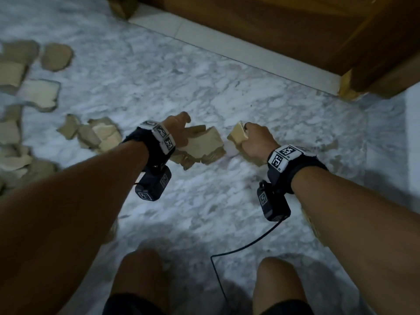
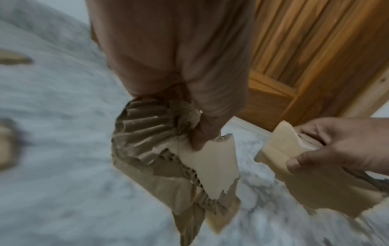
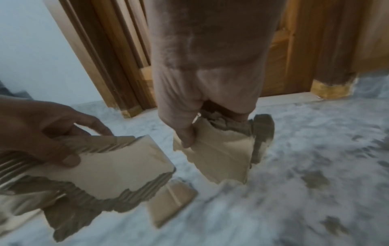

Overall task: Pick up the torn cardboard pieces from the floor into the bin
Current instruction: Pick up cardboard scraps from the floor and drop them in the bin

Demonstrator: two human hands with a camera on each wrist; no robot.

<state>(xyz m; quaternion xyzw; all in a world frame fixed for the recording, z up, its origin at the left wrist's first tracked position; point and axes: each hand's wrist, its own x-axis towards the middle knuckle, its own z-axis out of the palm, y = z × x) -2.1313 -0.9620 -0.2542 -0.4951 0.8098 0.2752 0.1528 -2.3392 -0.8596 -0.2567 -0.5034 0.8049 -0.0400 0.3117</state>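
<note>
My left hand [image 1: 181, 133] grips a bundle of torn cardboard pieces [image 1: 202, 146] above the marble floor; in the left wrist view its thumb presses on the pale top piece [image 2: 212, 166] over ribbed brown layers [image 2: 147, 126]. My right hand [image 1: 254, 142] grips another bundle of cardboard pieces [image 1: 238, 135], seen in the right wrist view as a pale torn sheet [image 3: 221, 159] under the thumb. The two hands are side by side, a small gap apart. Several loose cardboard pieces [image 1: 100, 135] lie on the floor to the left. No bin is in view.
More torn pieces [image 1: 38, 94] are scattered along the far left of the grey marble floor [image 1: 204, 87]. A wooden door and frame [image 1: 295, 30] with a white threshold [image 1: 238, 53] stand ahead. A black cable [image 1: 227, 255] hangs from the right wrist near my knees.
</note>
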